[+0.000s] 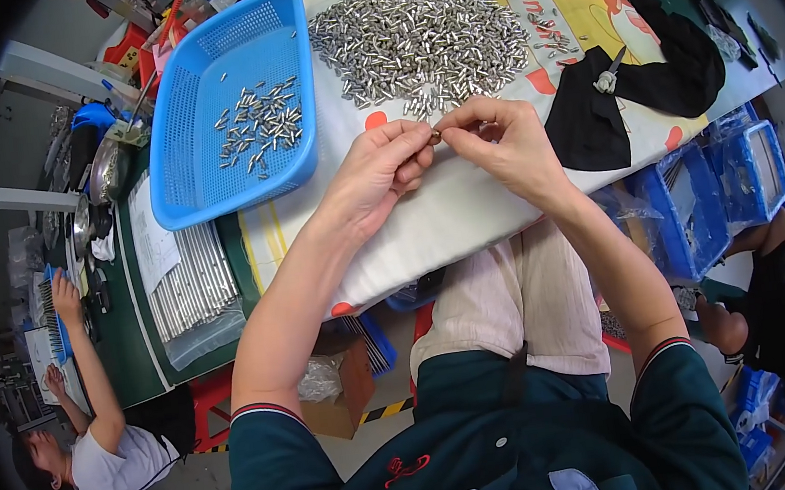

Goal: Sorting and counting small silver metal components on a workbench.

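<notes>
The left hand (pixel 373 175) and right hand (pixel 515 151) are pinching a small brownish part (pixel 435 137). Loose metal pieces (pixel 422 38) are lying heaped beyond; a blue basket (pixel 191 132) is holding similar pieces (pixel 270 120) at left, and a black cloth (pixel 589 126) is lying at right.

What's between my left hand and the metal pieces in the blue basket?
The blue basket's right wall stands between your left hand and those metal pieces; I see nothing else in the way.
</notes>
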The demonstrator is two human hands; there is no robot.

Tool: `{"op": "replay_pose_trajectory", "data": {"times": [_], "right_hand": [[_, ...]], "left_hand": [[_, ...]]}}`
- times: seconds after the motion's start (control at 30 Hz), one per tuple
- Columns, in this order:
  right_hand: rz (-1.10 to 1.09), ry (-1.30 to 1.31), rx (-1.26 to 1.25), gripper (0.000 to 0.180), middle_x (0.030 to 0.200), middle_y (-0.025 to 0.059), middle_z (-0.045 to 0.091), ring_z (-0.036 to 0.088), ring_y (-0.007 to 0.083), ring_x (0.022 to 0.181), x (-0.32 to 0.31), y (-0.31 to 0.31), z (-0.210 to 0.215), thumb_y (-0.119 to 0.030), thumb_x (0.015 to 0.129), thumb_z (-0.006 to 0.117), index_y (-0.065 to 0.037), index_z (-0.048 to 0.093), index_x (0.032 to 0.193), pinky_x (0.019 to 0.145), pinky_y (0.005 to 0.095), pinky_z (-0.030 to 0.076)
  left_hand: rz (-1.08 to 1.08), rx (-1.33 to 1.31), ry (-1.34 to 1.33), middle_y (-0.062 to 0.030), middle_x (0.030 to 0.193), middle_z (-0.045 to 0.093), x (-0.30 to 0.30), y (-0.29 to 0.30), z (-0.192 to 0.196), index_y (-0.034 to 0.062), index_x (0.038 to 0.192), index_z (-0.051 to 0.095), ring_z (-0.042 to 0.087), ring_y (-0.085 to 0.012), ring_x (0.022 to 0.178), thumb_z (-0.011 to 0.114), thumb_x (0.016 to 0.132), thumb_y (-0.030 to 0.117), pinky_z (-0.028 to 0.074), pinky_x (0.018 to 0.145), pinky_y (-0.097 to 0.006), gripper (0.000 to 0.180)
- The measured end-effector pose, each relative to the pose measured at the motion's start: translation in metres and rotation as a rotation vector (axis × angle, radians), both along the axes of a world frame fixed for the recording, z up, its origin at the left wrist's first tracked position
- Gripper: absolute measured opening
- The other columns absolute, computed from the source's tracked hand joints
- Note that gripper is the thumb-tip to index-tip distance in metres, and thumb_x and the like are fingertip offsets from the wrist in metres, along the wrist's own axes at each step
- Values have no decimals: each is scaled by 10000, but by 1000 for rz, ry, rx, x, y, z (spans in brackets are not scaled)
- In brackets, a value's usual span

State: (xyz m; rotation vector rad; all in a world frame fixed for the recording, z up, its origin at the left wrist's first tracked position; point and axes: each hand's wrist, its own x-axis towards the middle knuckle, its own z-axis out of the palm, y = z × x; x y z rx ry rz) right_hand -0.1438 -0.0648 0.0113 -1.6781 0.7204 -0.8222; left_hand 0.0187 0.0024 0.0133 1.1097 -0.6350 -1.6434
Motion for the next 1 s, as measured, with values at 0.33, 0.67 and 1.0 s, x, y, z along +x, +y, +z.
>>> {"op": "replay_pose_trajectory", "data": {"times": [0.33, 0.67, 1.0], "right_hand": [[-10, -8, 39, 141, 738, 40, 647, 525, 57, 649, 0, 1, 1, -75, 764, 609, 30, 659, 845, 610, 211, 443], [-25, 20, -9, 123, 720, 51, 642, 543, 70, 647, -4, -2, 8, -71, 750, 608, 37, 643, 799, 605, 221, 451], [-275, 318, -599, 57, 688, 89, 601, 580, 269, 729, -20, -29, 2, -89, 675, 606, -32, 606, 673, 636, 382, 469]], "left_hand": [[-8, 0, -47, 17, 676, 511, -2, 1, 2, 45, 897, 546, 337, -28, 504, 525, 904, 193, 293, 480, -191, 149], [-111, -15, 82, 24, 672, 525, -1, -6, 0, 60, 867, 564, 369, -23, 512, 556, 892, 205, 299, 479, -178, 147], [-32, 3, 37, -8, 757, 531, -4, 4, 4, 24, 998, 550, 385, -39, 565, 522, 899, 181, 307, 499, -175, 188]]}}
